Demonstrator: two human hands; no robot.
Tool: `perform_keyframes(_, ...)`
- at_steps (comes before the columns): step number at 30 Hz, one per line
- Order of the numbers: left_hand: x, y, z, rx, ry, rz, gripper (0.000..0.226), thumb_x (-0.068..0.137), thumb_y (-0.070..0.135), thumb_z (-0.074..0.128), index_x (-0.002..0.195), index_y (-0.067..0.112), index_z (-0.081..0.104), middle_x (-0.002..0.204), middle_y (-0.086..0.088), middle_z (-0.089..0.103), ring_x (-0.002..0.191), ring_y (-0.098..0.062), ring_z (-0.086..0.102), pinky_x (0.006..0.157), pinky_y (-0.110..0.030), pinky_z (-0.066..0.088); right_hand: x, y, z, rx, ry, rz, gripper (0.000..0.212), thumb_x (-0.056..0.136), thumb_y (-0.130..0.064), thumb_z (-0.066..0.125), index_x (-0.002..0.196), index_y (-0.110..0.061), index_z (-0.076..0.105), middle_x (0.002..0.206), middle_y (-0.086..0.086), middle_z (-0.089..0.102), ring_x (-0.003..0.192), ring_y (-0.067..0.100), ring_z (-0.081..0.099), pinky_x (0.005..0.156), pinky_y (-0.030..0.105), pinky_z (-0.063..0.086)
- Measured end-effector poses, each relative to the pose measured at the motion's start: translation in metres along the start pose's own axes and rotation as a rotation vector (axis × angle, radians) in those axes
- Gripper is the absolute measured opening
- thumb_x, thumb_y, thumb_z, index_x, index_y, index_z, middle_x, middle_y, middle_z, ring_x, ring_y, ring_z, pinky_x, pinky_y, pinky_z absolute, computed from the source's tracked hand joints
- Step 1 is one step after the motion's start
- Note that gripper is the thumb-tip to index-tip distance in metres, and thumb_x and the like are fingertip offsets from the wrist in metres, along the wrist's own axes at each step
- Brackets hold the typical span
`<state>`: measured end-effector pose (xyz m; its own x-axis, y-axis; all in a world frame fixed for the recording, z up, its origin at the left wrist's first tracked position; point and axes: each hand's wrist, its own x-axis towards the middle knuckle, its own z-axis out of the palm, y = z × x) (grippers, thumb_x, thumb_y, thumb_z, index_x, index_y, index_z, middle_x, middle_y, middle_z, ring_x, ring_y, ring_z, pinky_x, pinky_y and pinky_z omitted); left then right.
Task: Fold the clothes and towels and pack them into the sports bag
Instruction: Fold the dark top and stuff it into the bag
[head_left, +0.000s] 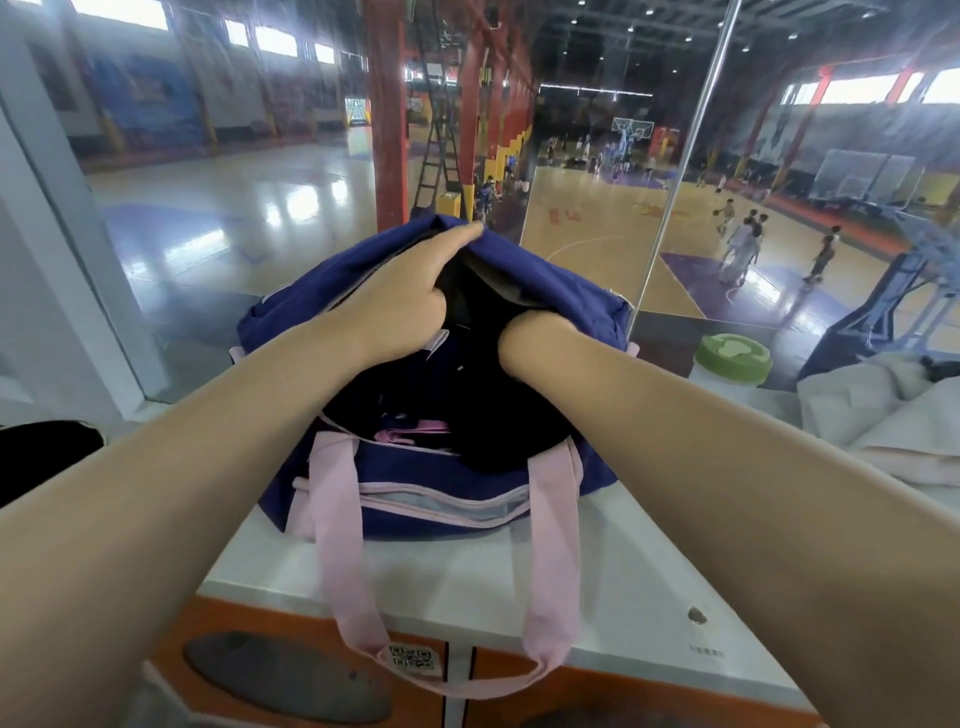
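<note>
Sports bag (415, 488) is positioned on the white counter (623, 597), its far rim gripped by the left hand (400, 301). Right hand (524, 338) is inserted inside; finger state cannot be determined. A QR label (410, 659) is attached to the pink strap (337, 545).

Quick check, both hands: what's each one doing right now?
Left hand: grips the far edge of the sports bag, holding it open.
Right hand: plunged inside the bag, fingers hidden; cannot tell.
</note>
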<state>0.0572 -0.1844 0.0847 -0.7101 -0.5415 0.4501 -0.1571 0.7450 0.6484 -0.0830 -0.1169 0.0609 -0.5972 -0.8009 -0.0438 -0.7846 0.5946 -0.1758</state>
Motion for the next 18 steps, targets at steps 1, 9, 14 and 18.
perform_keyframes(1,-0.005,-0.003,0.002,-0.033,-0.013,0.060,0.062,0.085,-0.011,0.039,0.133,0.026,0.051,0.135,-0.001,0.054,0.120,-0.016,0.054,0.095,-0.026,0.044,0.000,0.000,-0.002,-0.030,-0.002,-0.012,0.033,0.098,-0.015,0.044,0.127,-0.008,0.059,0.131,0.013,0.058,0.121,0.031,0.054,0.076,0.032,0.036)
perform_keyframes(9,-0.005,-0.071,0.035,0.238,-0.218,-0.175,0.063,0.090,0.034,0.061,0.145,0.027,0.031,0.150,-0.003,0.039,0.136,-0.024,0.040,0.109,-0.032,0.032,-0.004,0.009,-0.002,-0.133,0.052,-0.087,0.030,0.099,-0.011,0.043,0.125,-0.004,0.058,0.127,0.017,0.059,0.118,0.034,0.056,0.077,0.034,0.037)
perform_keyframes(14,-0.011,-0.074,0.028,0.235,-0.430,-0.094,0.067,0.081,0.032,0.068,0.142,0.030,0.042,0.144,0.000,0.045,0.134,-0.019,0.042,0.112,-0.029,0.030,-0.001,0.013,-0.005,-0.175,0.060,-0.126,0.031,0.098,-0.008,0.044,0.125,-0.002,0.058,0.127,0.019,0.059,0.118,0.036,0.055,0.083,0.036,0.042)
perform_keyframes(18,-0.033,-0.081,0.019,0.318,-0.534,0.003,0.053,0.081,0.008,0.064,0.131,0.022,0.056,0.136,0.009,0.049,0.124,-0.007,0.046,0.101,-0.013,0.028,0.012,0.013,-0.010,-0.073,0.069,-0.090,0.036,0.099,-0.005,0.040,0.132,-0.005,0.054,0.132,0.015,0.056,0.122,0.031,0.053,0.099,0.036,0.040)
